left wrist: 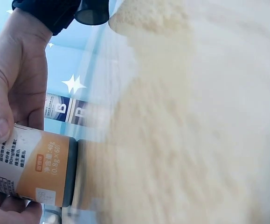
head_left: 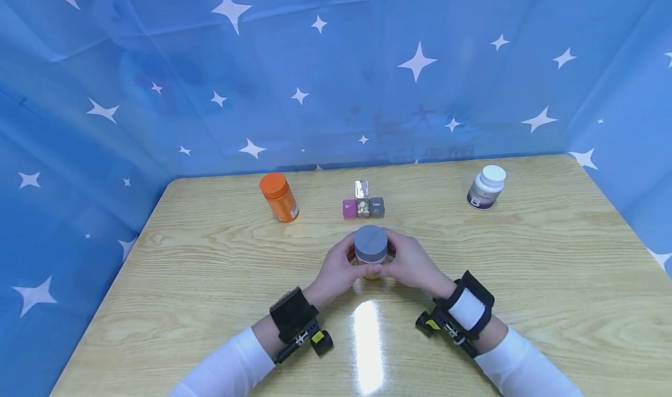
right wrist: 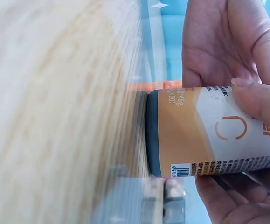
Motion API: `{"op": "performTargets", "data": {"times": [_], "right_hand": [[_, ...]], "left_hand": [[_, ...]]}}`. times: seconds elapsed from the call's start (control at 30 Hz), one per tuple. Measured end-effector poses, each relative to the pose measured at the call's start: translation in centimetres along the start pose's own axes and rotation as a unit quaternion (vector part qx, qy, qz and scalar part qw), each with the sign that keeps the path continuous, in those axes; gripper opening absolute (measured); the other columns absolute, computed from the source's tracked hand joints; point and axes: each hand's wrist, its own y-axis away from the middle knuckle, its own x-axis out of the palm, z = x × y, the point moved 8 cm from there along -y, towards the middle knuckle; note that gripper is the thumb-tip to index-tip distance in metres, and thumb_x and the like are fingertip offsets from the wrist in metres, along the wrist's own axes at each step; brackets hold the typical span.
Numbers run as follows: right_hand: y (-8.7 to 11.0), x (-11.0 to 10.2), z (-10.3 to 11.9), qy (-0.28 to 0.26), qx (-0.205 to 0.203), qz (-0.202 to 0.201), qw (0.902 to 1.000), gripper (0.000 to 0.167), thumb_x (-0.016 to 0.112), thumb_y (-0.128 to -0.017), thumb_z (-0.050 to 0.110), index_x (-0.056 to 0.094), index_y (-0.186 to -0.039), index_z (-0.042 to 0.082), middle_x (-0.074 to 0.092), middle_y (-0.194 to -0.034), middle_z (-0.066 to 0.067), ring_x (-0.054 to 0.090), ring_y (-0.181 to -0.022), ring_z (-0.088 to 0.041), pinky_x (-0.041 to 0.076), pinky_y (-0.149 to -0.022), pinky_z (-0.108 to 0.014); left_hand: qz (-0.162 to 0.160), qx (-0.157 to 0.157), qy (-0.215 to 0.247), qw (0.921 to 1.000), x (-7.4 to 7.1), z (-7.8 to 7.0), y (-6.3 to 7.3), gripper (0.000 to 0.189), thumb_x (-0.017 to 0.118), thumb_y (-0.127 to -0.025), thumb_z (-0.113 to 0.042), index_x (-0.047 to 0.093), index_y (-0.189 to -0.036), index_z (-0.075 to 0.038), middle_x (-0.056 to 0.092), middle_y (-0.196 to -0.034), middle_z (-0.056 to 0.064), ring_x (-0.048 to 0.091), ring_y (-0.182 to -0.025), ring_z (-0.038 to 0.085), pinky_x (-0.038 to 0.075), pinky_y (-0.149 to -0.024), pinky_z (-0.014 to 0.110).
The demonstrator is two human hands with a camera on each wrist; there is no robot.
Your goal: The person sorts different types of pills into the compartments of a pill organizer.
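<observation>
Between both hands, a vitamin bottle (head_left: pixel 370 244) with a grey lid stands upright near the middle of the table. Its orange and white label (left wrist: pixel 41 163) carries printed text, and a large orange C shows on the label in the right wrist view (right wrist: pixel 214 135). My left hand (head_left: pixel 337 267) grips the bottle from the left, and my right hand (head_left: pixel 415 263) grips it from the right. Both thumbs meet on the near side, with the other fingers curled round behind. In the right wrist view, the grey base is right at the tabletop.
Beyond the hands lies a small pill box (head_left: pixel 363 206) with magenta and grey lids; its middle lid is up over pale pills. An orange bottle (head_left: pixel 280 197) stands back left, a white-capped bottle (head_left: pixel 486 187) back right. A blue starry cloth (head_left: pixel 336 65) hangs behind the wooden table (head_left: pixel 210 257).
</observation>
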Motion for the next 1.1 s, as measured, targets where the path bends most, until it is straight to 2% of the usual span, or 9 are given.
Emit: {"op": "performTargets", "data": {"times": [0.23, 0.4, 0.5, 0.57, 0.67, 0.8, 0.97, 1.1], "right_hand": [[0.1, -0.1, 0.4, -0.002, -0.008, -0.007, 0.9999, 0.066, 0.078, -0.07, 0.012, 0.05, -0.128, 0.002, 0.059, -0.123, -0.017, 0.057, -0.113, -0.033, 0.047, -0.095, -0.042], [0.2, 0.0, 0.4, -0.006, -0.015, 0.009, 0.9998, 0.066, 0.078, -0.07, 0.015, 0.049, -0.128, 0.003, 0.058, -0.124, -0.017, 0.057, -0.114, -0.032, 0.047, -0.095, -0.041], [0.2, -0.1, 0.2, 0.005, -0.022, 0.021, 0.9995, 0.053, 0.075, -0.073, 0.014, 0.054, -0.121, 0.002, 0.062, -0.117, -0.016, 0.061, -0.106, -0.03, 0.05, -0.09, -0.038], [0.2, -0.4, -0.1, 0.021, -0.016, 0.021, 0.9994, 0.039, 0.072, -0.076, 0.012, 0.059, -0.112, 0.002, 0.066, -0.104, -0.012, 0.064, -0.094, -0.024, 0.053, -0.082, -0.034], [0.2, -0.7, -0.4, 0.038, -0.003, 0.016, 0.9992, 0.02, 0.067, -0.08, 0.012, 0.063, -0.098, 0.002, 0.065, -0.084, -0.004, 0.059, -0.076, -0.014, 0.05, -0.068, -0.024], [0.2, -0.9, -0.4, 0.042, -0.001, 0.012, 0.9991, 0.014, 0.066, -0.082, 0.014, 0.064, -0.091, 0.003, 0.062, -0.076, -0.001, 0.053, -0.069, -0.009, 0.045, -0.062, -0.019], [0.2, -0.9, -0.2, 0.042, -0.011, 0.014, 0.999, 0.014, 0.066, -0.082, 0.014, 0.064, -0.09, 0.003, 0.062, -0.076, -0.001, 0.053, -0.069, -0.009, 0.045, -0.062, -0.019], [0.2, -0.7, -0.2, 0.04, -0.007, 0.025, 0.9988, 0.014, 0.066, -0.082, 0.014, 0.064, -0.09, 0.004, 0.061, -0.075, 0.0, 0.052, -0.068, -0.008, 0.044, -0.061, -0.019]], "left_hand": [[-0.014, 0.006, -0.011, 0.9998, -0.2, -0.1, 0.1, 0.062, 0.074, -0.078, -0.018, 0.047, -0.133, -0.018, 0.053, -0.133, 0.003, 0.046, -0.126, 0.019, 0.033, -0.109, 0.04], [-0.02, 0.014, -0.023, 0.9994, -0.4, -0.4, 0.3, 0.061, 0.075, -0.077, -0.017, 0.048, -0.132, -0.017, 0.054, -0.132, 0.003, 0.048, -0.125, 0.019, 0.034, -0.108, 0.039], [-0.029, 0.037, -0.028, 0.9985, -1.0, -1.1, 0.5, 0.061, 0.073, -0.079, -0.012, 0.045, -0.133, -0.013, 0.053, -0.131, 0.007, 0.049, -0.123, 0.022, 0.037, -0.106, 0.039], [-0.042, 0.055, -0.021, 0.9974, -1.8, -1.7, 0.6, 0.061, 0.069, -0.08, -0.008, 0.04, -0.134, -0.008, 0.051, -0.13, 0.012, 0.049, -0.122, 0.026, 0.039, -0.105, 0.04], [-0.07, 0.073, -0.017, 0.9947, -3.9, -2.3, 0.9, 0.06, 0.063, -0.083, -0.002, 0.034, -0.135, -0.003, 0.049, -0.128, 0.018, 0.049, -0.12, 0.031, 0.041, -0.102, 0.041], [-0.122, 0.065, -0.033, 0.9899, -8.0, -2.2, 1.9, 0.059, 0.061, -0.084, 0.0, 0.031, -0.135, -0.001, 0.048, -0.128, 0.019, 0.048, -0.12, 0.031, 0.041, -0.102, 0.043], [-0.175, 0.038, -0.067, 0.9816, -13.2, -1.2, 3.3, 0.059, 0.058, -0.087, 0.0, 0.026, -0.137, -0.001, 0.045, -0.13, 0.02, 0.046, -0.12, 0.03, 0.039, -0.1, 0.044], [-0.206, -0.007, -0.084, 0.9749, -16.2, 0.5, 4.0, 0.058, 0.057, -0.089, -0.005, 0.024, -0.136, -0.002, 0.042, -0.132, 0.019, 0.044, -0.122, 0.029, 0.036, -0.104, 0.044]]}}
